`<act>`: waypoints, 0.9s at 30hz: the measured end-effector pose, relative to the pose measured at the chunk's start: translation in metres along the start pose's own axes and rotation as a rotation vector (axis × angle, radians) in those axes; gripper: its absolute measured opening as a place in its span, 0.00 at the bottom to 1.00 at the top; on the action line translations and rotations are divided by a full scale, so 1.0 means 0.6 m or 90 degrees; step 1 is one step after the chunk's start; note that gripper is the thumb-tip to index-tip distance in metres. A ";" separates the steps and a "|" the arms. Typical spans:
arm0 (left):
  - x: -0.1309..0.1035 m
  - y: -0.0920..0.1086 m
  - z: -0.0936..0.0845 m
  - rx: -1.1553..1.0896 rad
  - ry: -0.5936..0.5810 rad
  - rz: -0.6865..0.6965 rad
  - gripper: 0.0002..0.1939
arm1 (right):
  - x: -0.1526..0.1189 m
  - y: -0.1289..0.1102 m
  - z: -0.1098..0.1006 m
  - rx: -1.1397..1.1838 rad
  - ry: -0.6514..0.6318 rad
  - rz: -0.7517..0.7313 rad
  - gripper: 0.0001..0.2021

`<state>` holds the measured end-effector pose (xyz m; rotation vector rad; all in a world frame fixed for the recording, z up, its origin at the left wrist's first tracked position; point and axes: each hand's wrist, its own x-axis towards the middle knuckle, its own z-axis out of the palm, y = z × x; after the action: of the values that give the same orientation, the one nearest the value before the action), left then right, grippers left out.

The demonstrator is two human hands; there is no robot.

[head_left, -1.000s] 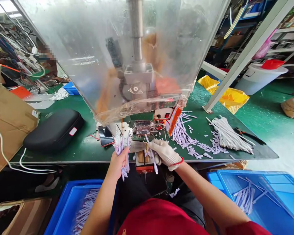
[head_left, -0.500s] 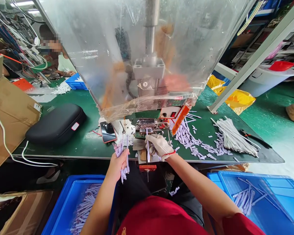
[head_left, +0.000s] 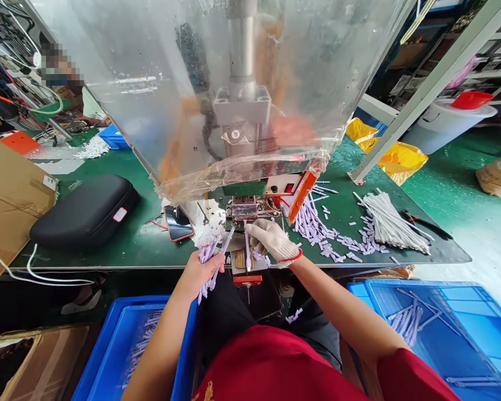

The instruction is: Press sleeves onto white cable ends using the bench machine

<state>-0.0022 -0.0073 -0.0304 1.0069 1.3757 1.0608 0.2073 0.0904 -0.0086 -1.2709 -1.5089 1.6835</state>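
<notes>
My left hand [head_left: 198,271] is closed around a bundle of thin lavender strips [head_left: 207,253] in front of the table edge. One strip from that bundle slants out toward the upper right. My right hand [head_left: 271,239], in a white knit glove with a red cuff, pinches a single lavender strip [head_left: 247,253]. That strip lies lengthwise toward me, its far end at the front of a small metal fixture [head_left: 242,210] under the press. The glove hides part of the fixture's front and my right fingertips.
A clear plastic shield [head_left: 158,111] hangs before the press. On the table are a phone [head_left: 178,224], a black case [head_left: 86,209], scattered lavender pieces [head_left: 313,223], white strips [head_left: 394,223] and pliers [head_left: 428,224]. Blue bins [head_left: 108,340] [head_left: 442,334] flank me. A co-worker sits far left.
The whole view has shifted, moving the table and press left in the picture. In my left hand, one strip now angles away from the bundle. My right hand keeps its strip at the fixture.
</notes>
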 end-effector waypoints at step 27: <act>0.042 -0.008 0.063 -0.171 -0.005 -0.031 0.26 | 0.041 0.045 -0.297 -0.740 0.352 0.094 0.13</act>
<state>0.0340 0.0184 -0.0419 0.7756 1.2063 1.1684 0.3613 0.1848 -0.0284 -2.1828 -2.0647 0.2791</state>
